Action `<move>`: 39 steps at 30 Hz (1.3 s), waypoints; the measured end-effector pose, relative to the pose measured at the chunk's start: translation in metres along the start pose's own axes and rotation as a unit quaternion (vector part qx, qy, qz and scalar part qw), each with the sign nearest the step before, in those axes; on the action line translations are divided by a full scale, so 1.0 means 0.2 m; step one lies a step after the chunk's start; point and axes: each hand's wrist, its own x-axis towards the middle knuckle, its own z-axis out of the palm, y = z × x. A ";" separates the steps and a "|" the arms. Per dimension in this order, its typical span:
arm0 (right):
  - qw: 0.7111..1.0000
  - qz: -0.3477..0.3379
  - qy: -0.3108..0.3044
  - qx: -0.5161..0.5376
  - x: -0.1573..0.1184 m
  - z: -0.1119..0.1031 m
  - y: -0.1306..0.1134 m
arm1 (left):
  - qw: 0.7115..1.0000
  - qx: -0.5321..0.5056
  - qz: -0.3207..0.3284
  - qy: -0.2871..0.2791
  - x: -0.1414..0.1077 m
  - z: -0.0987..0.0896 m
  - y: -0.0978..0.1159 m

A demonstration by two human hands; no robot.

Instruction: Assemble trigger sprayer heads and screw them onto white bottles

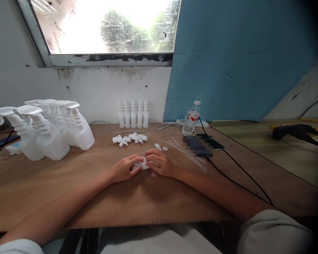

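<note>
Near the middle of the brown table (pixel 95 204), my left hand (pixel 125 167) and my right hand (pixel 161 163) meet around a small white plastic part (pixel 145 165). Fingers of both hands are closed on it from either side, and they hide much of its shape. A ring is on a left finger. Just beyond my right hand lie a few flat white discs (pixel 165 148). White trigger pieces (pixel 124 140) are heaped behind my left hand. Thin clear tubes (pixel 200 163) lie to the right of my right hand.
White spray bottles (pixel 51 135) crowd the left side. Several slim white bottles (pixel 133 114) stand by the wall. At the right are a water bottle (pixel 192 119), a blurred dark object (pixel 198 145), a phone (pixel 214 142) and black cables (pixel 241 165).
</note>
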 end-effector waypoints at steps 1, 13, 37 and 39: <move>1.000 -0.003 -0.009 -0.005 0.00 0.00 0.00 | 1.000 0.007 0.004 -0.002 0.00 0.00 0.00; 0.998 -0.017 -0.037 -0.041 -0.02 0.00 0.00 | 0.999 0.010 0.044 0.016 0.04 0.02 -0.02; 0.988 0.155 0.010 0.004 0.03 -0.25 0.11 | 0.994 0.108 0.004 0.008 0.04 0.02 0.03; 0.980 0.157 -0.044 -0.117 0.03 -0.36 0.17 | 0.994 0.107 0.005 0.006 0.05 0.01 0.04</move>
